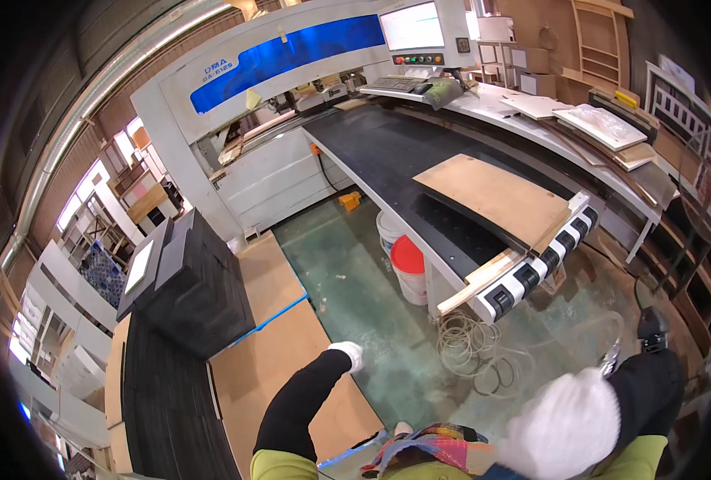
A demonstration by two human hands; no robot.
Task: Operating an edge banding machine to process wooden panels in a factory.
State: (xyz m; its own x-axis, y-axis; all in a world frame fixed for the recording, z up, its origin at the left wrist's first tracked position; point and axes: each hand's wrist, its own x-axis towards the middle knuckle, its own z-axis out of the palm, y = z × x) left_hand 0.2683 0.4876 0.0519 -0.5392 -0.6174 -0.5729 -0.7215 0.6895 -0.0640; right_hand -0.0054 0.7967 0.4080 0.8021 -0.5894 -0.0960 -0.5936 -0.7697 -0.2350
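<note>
My left hand (347,355), in a white glove, hangs over the floor beside a flat brown board. Its fingers are mostly turned out of sight, and no object shows in it. Close to the camera at lower right is my right hand (562,424), also white-gloved and curled closed. Just past it a silvery metal fitting (610,358) shows, with a clear hose (611,318) running towards it; what the fingers hold is hidden. A brown wooden panel (491,196) lies on the black machine table (371,144) ahead, with wooden strips (483,280) by its near end.
Stacked black panels (195,296) stand at left beside brown boards (283,360) on the floor. Coiled hose (475,352) lies under the table's end, near a red-lidded bucket (408,260). A black object (653,328) hangs at right. A white side table (531,120) carries panels.
</note>
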